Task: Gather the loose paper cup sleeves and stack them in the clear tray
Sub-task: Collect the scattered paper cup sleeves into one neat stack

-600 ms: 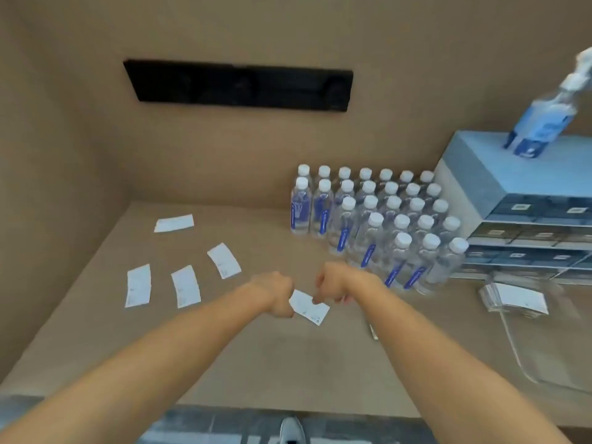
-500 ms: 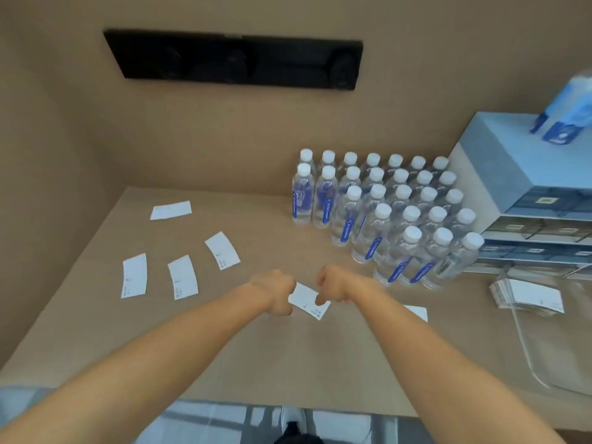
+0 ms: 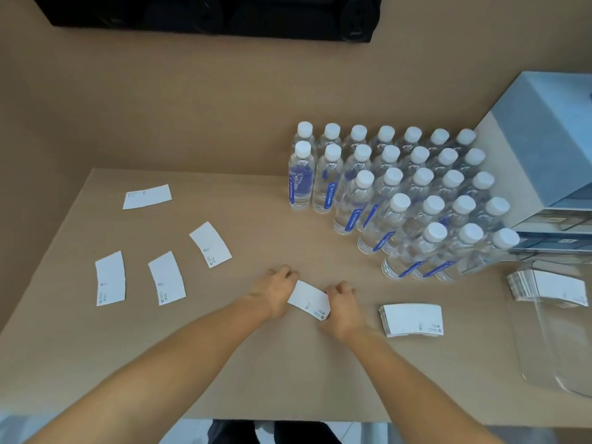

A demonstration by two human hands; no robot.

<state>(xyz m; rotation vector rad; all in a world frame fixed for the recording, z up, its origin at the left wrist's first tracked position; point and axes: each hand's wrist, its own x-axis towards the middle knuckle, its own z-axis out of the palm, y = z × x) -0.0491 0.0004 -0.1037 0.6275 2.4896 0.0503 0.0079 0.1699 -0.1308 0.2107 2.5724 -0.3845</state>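
Both hands pinch one flat white cup sleeve (image 3: 308, 299) at the table's middle: my left hand (image 3: 278, 291) on its left end, my right hand (image 3: 343, 307) on its right end. Several loose sleeves lie on the left: one at the back (image 3: 147, 196), one nearer the middle (image 3: 210, 244), and two side by side, a left one (image 3: 110, 278) and a right one (image 3: 166, 277). A small pile of sleeves (image 3: 412, 319) rests just right of my right hand. The clear tray (image 3: 541, 363) at the right edge holds a stack of sleeves (image 3: 547, 287) at its far end.
A block of several water bottles (image 3: 395, 200) stands behind my hands to the right. A blue-grey drawer unit (image 3: 544, 161) sits at the far right. Cardboard walls (image 3: 160, 107) close the back and left. The table's front edge (image 3: 288, 419) runs under my forearms.
The view has tilted down and to the right, revealing the small pile of sleeves. Both hands stay on the same sleeve.
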